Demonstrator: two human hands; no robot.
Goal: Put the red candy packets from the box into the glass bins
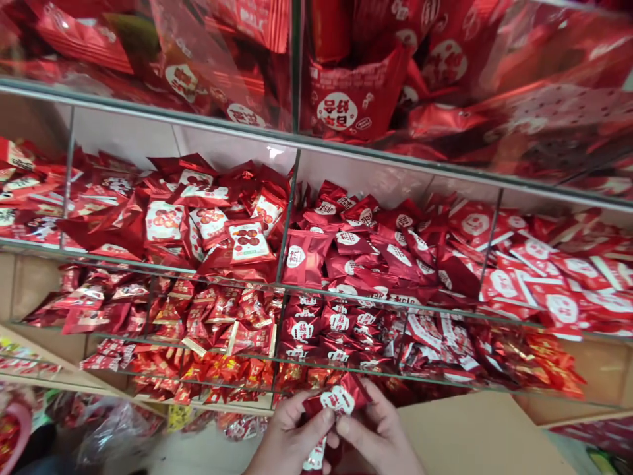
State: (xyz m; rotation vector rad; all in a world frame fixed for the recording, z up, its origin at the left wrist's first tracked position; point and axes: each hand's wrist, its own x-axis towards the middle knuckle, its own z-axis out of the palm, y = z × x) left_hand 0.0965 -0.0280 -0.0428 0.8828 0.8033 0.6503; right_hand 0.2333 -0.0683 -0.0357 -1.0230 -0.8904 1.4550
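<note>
At the bottom middle, my left hand (pixel 291 432) and my right hand (pixel 378 432) are closed on a shiny dark red snack packet (pixel 341 398) with a white label and red lettering. Both thumbs press on its near side and the fingers wrap behind it. Another red and white wrapper (pixel 315 456) shows below, between the hands; whether it is a separate packet I cannot tell. Just beyond my hands, dark red packets with white labels (pixel 339 321) stand in neat stacks in a shelf compartment.
Stepped shelves with clear dividers (pixel 291 218) hold many red packets. Larger red packets (pixel 356 95) lie behind clear panels above. A brown cardboard surface (pixel 484 435) sits at the lower right. A clear plastic bag (pixel 113 429) and a pink rim (pixel 20 422) are at the lower left.
</note>
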